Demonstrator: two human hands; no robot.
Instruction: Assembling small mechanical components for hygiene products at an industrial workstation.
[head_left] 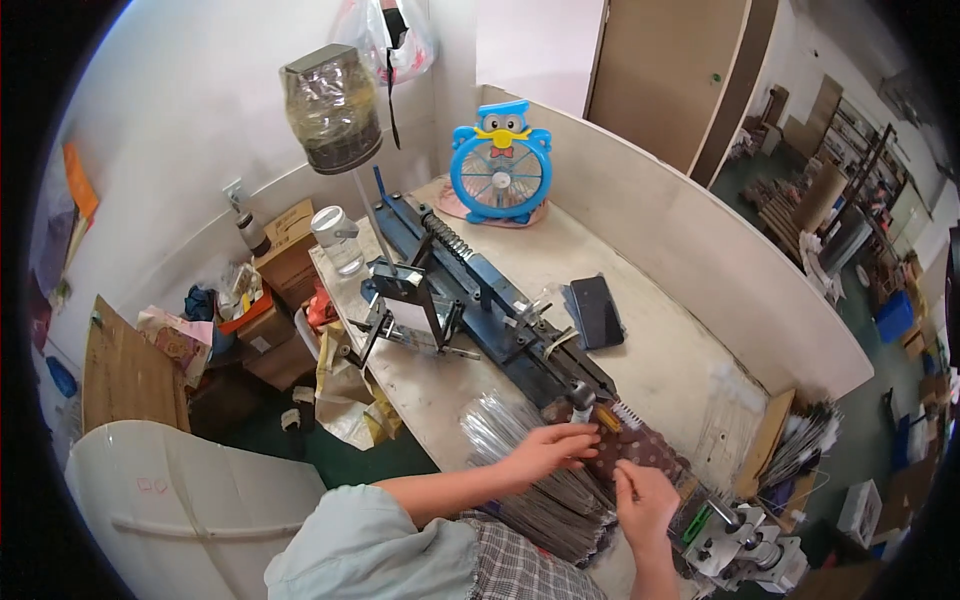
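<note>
Over a brown dotted cloth (642, 452) at the near end of the bench, my left hand (548, 453) reaches rightward with its fingers stretched out. My right hand (647, 502) is closed in a pinch beside it; whatever it may hold is too small to make out. Under my left forearm lies a bundle of thin metal rods (560, 512). Just beyond the left hand stands the end of a long black metal fixture (490, 322) with a coil spring and a round-knobbed lever (581, 394). A small yellow object (607, 418) rests on the cloth.
A blue cartoon-shaped fan (501, 175), a dark phone (595, 312) and a clear lidded jar (338, 240) stand or lie on the bench (672, 300). A wrapped lamp (332, 110) rises at the left. Right of my hand is a silver metal device (748, 550); more rods (803, 440) fill a box.
</note>
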